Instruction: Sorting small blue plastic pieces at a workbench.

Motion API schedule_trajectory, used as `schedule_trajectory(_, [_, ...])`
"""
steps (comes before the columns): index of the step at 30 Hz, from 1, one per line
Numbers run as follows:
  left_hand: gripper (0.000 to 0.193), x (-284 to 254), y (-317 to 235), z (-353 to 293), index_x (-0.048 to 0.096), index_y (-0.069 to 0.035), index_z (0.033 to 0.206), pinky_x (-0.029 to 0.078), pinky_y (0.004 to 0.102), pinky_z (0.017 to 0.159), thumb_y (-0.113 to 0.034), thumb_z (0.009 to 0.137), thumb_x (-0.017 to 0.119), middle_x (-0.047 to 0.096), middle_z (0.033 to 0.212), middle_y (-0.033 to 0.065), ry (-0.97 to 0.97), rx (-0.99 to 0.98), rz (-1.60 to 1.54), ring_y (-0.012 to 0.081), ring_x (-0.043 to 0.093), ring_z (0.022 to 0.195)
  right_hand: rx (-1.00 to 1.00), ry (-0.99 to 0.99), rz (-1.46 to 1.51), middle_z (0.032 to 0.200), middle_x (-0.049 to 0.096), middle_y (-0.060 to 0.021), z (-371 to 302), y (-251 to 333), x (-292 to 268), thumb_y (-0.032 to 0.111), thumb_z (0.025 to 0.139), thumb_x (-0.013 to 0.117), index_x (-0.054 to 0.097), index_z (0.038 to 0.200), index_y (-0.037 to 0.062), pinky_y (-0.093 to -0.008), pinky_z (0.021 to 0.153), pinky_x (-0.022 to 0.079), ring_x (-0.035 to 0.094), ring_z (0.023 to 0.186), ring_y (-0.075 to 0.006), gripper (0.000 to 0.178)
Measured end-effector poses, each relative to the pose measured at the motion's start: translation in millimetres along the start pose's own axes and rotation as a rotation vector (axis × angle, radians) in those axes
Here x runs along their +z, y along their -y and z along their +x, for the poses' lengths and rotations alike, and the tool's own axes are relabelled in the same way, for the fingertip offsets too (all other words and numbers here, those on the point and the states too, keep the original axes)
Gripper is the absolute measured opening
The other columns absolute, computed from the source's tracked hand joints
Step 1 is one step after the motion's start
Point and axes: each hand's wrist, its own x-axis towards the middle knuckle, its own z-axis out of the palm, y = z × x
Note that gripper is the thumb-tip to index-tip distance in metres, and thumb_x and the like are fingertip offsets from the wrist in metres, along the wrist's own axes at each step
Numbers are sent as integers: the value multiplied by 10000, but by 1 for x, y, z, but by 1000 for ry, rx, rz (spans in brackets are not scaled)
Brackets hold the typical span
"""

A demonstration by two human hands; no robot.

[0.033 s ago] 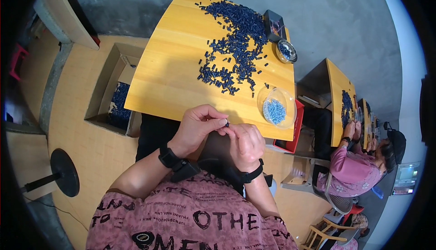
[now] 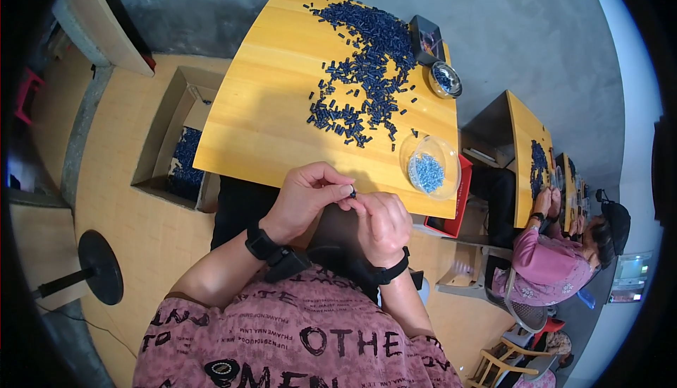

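My left hand [image 2: 308, 196] is just off the near edge of the yellow table [image 2: 261, 99], with thumb and forefinger pinched on a small dark cylindrical piece [image 2: 353, 194]. My right hand [image 2: 383, 224] meets it there, its fingers closed at the same spot; whatever lies between its fingertips is too small and hidden to name. Beyond both hands, a loose heap of small dark blue-black cylindrical pieces [image 2: 374, 56] spreads over the table. Right of my hands stands a clear round dish [image 2: 451, 155] holding tiny light-blue pieces [image 2: 427, 173].
A metal bowl [image 2: 445, 80] and a black box [image 2: 427, 39] stand at the far right table edge. An open cardboard box [image 2: 151, 144] with dark pieces sits on the floor at left. A red box [image 2: 458, 208] is under the right edge. Another person [image 2: 546, 254] works at right.
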Motion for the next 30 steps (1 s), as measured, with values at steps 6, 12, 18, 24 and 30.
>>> schedule_trajectory(6, [105, 10, -17, -4, 661, 32, 1003, 556, 267, 788, 23, 909, 614, 694, 949, 102, -6, 15, 31, 152, 673, 862, -3, -45, 44, 798, 650, -84, 5, -1, -5, 57, 741, 794, 671, 929, 35, -335, 620, 507, 632, 699, -249, 226])
schedule_trajectory(12, [129, 17, -24, -5, 676, 33, 1024, 552, 268, 810, 11, 922, 599, 703, 985, 113, -12, 53, 108, 153, 673, 888, -1, -79, 30, 804, 662, -82, 6, -5, -7, 58, 736, 800, 678, 916, 41, -327, 623, 512, 640, 706, -245, 217])
schedule_trajectory(18, [139, 20, -20, -4, 680, 25, 1037, 549, 268, 815, 12, 917, 609, 705, 982, 111, -51, 55, 63, 155, 670, 905, -13, -70, -12, 802, 665, -83, 5, -1, -6, 53, 719, 813, 676, 911, 37, -325, 616, 512, 639, 702, -241, 236])
schedule_trajectory(24, [151, 15, -10, -1, 674, 18, 1052, 552, 278, 824, 18, 915, 611, 703, 982, 120, -77, 43, 14, 171, 671, 917, -31, -83, -38, 786, 664, -72, 4, -3, -1, 63, 714, 821, 676, 906, 43, -325, 601, 504, 638, 689, -238, 241])
schedule_trajectory(30, [129, 12, -4, 2, 668, 20, 1023, 554, 293, 843, 36, 910, 607, 701, 980, 135, -84, 71, -42, 187, 675, 923, 72, -52, 4, 768, 667, -76, 2, -3, 1, 70, 726, 812, 682, 883, 51, -318, 574, 489, 643, 660, -237, 205])
